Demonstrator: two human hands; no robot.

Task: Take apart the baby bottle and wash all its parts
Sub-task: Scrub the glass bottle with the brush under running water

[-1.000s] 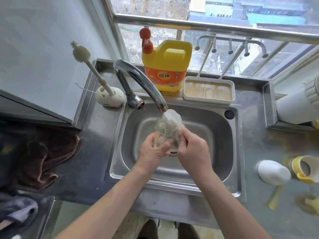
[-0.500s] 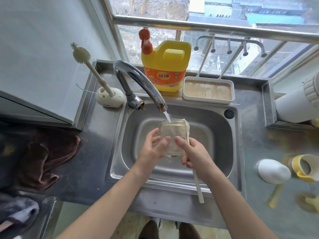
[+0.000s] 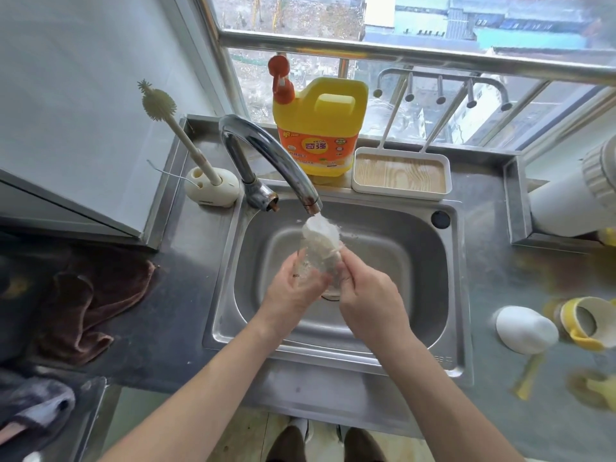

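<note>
brown cloth (image 3: 100,295) lies bunched on the counter at far left, well away from the water. a bristle brush (image 3: 158,103) stands upright in its holder (image 3: 211,190) beside the tap (image 3: 266,151), probably parked there to drain and stay in reach. the yellow detergent jug (image 3: 320,128) is behind the sink (image 3: 446,331), on the ledge.

over the basin, the left hand (image 3: 290,295) is wrapped round the clear bottle body (image 3: 313,265). the bottle is tilted with its mouth up toward the spout, so the running stream lands there. a white sponge head (image 3: 321,231) sits at the mouth, right under the water. judged step: scrubbing or rinsing the inside.

the right hand (image 3: 366,298) has its fingers curled against the bottle's right side and grips it. the sponge's handle is hidden, so i can't tell if this hand holds it as well. the bottle base and the drain are covered by both hands, and the glassy wall blurs into the spray.

on the right counter, the white dome cap (image 3: 525,328) and the yellow collar (image 3: 586,323) are set apart, already off the bottle. the yellow bits at the frame edge are cut off and can't be identified.
</note>
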